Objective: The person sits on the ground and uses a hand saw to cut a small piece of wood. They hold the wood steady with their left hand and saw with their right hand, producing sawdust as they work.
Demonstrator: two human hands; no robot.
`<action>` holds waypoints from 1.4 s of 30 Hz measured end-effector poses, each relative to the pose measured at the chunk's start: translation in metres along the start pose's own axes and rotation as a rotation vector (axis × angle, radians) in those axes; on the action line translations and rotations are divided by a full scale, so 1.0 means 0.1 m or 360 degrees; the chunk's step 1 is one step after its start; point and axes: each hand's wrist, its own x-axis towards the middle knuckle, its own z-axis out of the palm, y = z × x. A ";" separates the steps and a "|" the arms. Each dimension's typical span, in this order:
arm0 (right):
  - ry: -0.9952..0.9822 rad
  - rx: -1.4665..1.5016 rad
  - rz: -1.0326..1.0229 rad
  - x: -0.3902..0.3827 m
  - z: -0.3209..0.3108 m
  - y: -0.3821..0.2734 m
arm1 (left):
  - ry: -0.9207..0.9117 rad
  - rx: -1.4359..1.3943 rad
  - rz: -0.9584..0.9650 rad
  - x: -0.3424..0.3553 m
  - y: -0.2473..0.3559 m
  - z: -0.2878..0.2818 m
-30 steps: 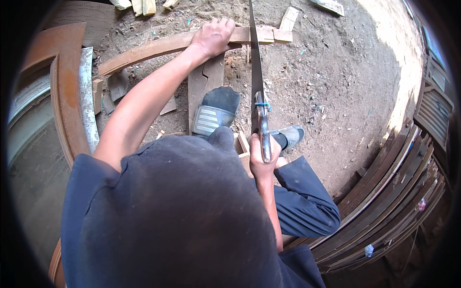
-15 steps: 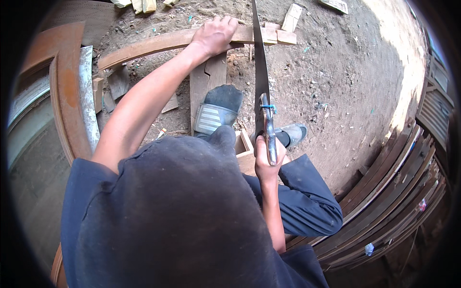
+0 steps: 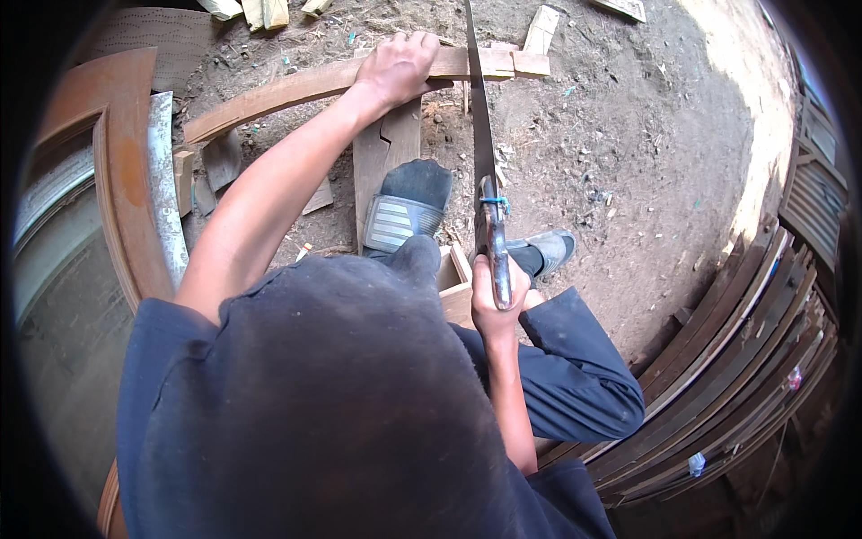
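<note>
My left hand [image 3: 401, 68] is wrapped over a long, slightly curved wooden board [image 3: 278, 95], its fingers closed round the far edge. The board rests across an upright-running plank [image 3: 386, 144] that has a dark crack. In my right hand [image 3: 494, 298] is the handle of a handsaw [image 3: 482, 117], with blue string tied at the top of the handle. The saw's blade points away from me and crosses the board to the right of my left hand, near the board's right end. Whether its teeth are in the wood cannot be made out.
My sandalled feet [image 3: 406, 211] stand on bare dirt beside a small wooden box [image 3: 456, 292]. A brown wooden frame [image 3: 126, 180] leans at the left with a pale strip beside it. Stacked boards [image 3: 718, 359] lie at the right. Wood offcuts [image 3: 540, 30] are scattered at the far side.
The saw and my right hand have shifted slightly left in the picture, with the saw a little more tilted. My left hand keeps its hold on the board.
</note>
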 end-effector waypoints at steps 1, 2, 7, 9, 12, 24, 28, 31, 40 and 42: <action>0.0012 0.0031 -0.0042 0.06 0.01 0.02 | -0.0017 0.0036 -0.0002 0.00 -0.02 0.01; -0.0004 0.0076 0.0065 0.15 0.05 0.03 | -0.0034 0.0061 0.0003 -0.01 -0.02 0.00; 0.0048 0.0228 0.0002 0.74 0.29 -0.04 | 0.0010 0.0024 0.0024 0.01 0.03 -0.02; 0.0012 0.0250 0.0096 0.62 0.25 -0.02 | 0.0026 0.0027 -0.0002 0.01 -0.01 0.02; 0.0036 0.0084 -0.0018 0.21 0.13 0.05 | 0.0057 -0.0005 0.0002 0.00 0.00 0.04; 0.0003 0.0196 0.0057 0.56 0.22 -0.02 | 0.0179 -0.0020 0.0019 0.00 -0.04 0.07; 0.0021 0.0043 0.0080 0.05 0.06 0.05 | 0.0091 0.0014 0.0045 0.01 -0.04 0.06; 0.0025 0.0150 0.0107 0.30 0.21 0.04 | -0.0060 0.0019 0.0009 0.02 0.00 -0.02; 0.0017 0.0084 0.0053 0.27 0.17 0.04 | -0.0009 -0.0006 -0.0033 0.00 -0.02 0.00; 0.0013 0.0059 0.0098 0.06 0.05 0.01 | 0.0031 -0.0043 -0.0010 -0.01 0.01 -0.01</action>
